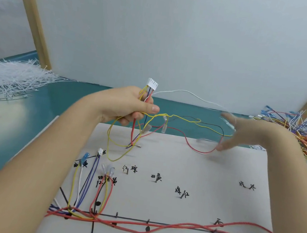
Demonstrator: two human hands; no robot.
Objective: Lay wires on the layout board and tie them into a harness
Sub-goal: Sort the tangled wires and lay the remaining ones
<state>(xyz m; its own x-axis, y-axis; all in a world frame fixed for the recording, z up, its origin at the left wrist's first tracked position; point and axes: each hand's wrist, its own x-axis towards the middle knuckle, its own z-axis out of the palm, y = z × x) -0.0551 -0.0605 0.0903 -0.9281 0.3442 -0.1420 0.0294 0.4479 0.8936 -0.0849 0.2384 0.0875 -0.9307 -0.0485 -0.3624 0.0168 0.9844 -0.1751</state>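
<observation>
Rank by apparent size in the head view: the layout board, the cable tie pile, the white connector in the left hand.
1. Layout board, by far the largest.
2. Cable tie pile, though it lies farther away.
3. White connector, smallest, above the left hand.

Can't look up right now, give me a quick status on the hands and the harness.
Left hand grips wire bundle below white connector. Right hand open, blurred, among trailing wires. Some wires already laid on layout board.

Bare board (209,174) lies open at centre and right, broken only by scattered upright pegs (156,180). Laid wires (152,227) cross the near edge. Dangling wires (187,125) hang over the far edge. Cable ties (5,76) crowd the far left, loose wires (305,131) the far right.
</observation>
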